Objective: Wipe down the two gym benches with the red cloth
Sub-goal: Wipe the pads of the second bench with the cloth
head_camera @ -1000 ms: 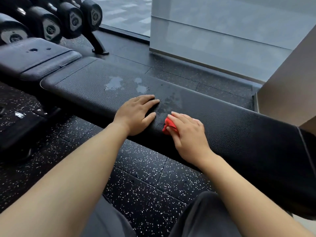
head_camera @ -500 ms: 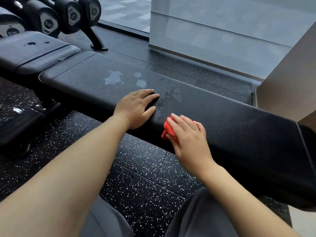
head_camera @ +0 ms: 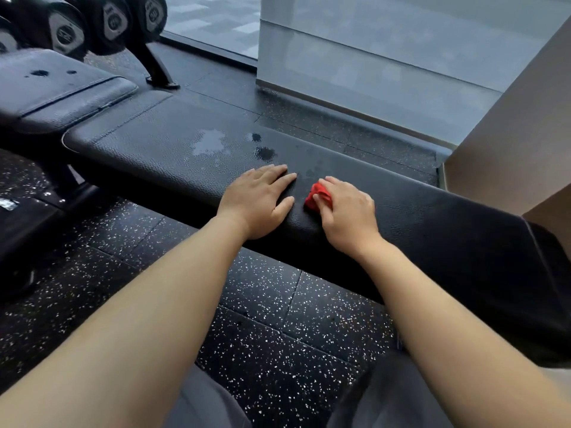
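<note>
A person leans over a black gym bench [head_camera: 154,143], both bare forearms reaching to its padded top. The left hand [head_camera: 259,200] lies flat on the pad near its front edge, fingers straight and together, thumb spread aside. Just beside it, the right hand [head_camera: 346,211] curls its fingers over a bunched red cloth [head_camera: 316,196] and presses it against the pad; only the cloth's left part shows past the fingers. Wet patches [head_camera: 210,143] glisten on the textured surface beyond the left hand. A second bench [head_camera: 55,88], spotted with dark drops, sits end to end at upper left, below a rack of dumbbells [head_camera: 111,23]. Speckled black rubber floor [head_camera: 278,335] lies beneath.
</note>
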